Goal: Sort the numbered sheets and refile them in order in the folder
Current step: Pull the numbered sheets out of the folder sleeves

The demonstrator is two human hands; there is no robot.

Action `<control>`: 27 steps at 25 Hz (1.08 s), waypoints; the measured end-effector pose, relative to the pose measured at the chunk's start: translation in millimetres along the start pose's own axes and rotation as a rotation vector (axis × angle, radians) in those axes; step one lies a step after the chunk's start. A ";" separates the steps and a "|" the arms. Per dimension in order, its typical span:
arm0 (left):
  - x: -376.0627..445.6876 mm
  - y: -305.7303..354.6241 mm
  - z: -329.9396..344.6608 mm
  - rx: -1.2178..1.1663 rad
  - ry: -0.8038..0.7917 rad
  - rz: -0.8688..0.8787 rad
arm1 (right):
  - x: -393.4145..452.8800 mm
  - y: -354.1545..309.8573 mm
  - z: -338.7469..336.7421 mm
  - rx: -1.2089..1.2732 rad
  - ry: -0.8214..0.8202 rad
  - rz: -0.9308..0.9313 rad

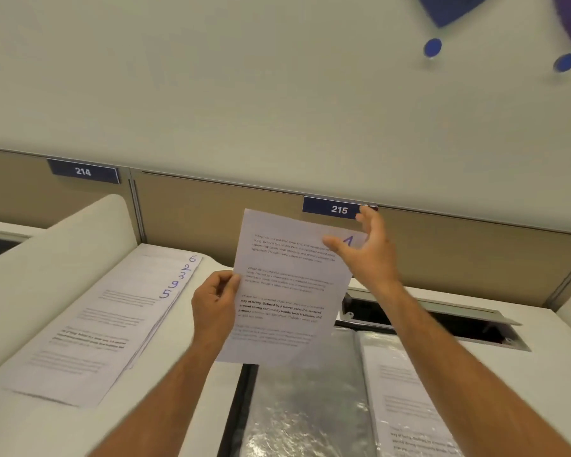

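My left hand (215,303) pinches the left edge of a printed sheet (284,291) marked 1 in blue and holds it up over the desk. At the sheet's top right corner my right hand (366,252) has its thumb in front of the paper and its fingers spread behind. On the desk to the left lies a fanned stack of sheets (112,321) whose corners show 6, 2, 3, 9 and 5. Below the raised sheet an open folder with clear plastic sleeves (304,410) lies flat, and its right-hand sleeve holds a printed page (409,407).
A beige partition (211,209) with blue number plates 214 (83,171) and 215 (338,209) runs along the back of the desk. An open cable slot with a metal flap (442,321) sits behind the folder. A white curved divider (63,245) rises on the left.
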State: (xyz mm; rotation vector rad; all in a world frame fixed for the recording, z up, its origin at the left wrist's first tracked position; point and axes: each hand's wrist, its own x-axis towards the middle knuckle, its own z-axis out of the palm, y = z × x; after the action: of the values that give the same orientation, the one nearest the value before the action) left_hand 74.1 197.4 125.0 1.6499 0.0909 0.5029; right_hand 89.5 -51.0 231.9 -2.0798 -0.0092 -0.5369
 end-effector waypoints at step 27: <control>126.3 -147.0 -298.2 0.766 0.230 -0.473 | -148.7 -4.6 393.0 0.431 -0.568 0.821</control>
State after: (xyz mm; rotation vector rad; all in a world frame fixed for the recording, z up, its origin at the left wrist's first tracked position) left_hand 110.1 539.6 35.0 2.2066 0.9161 0.2972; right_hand 99.8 301.2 2.9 -1.5608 0.3500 0.5165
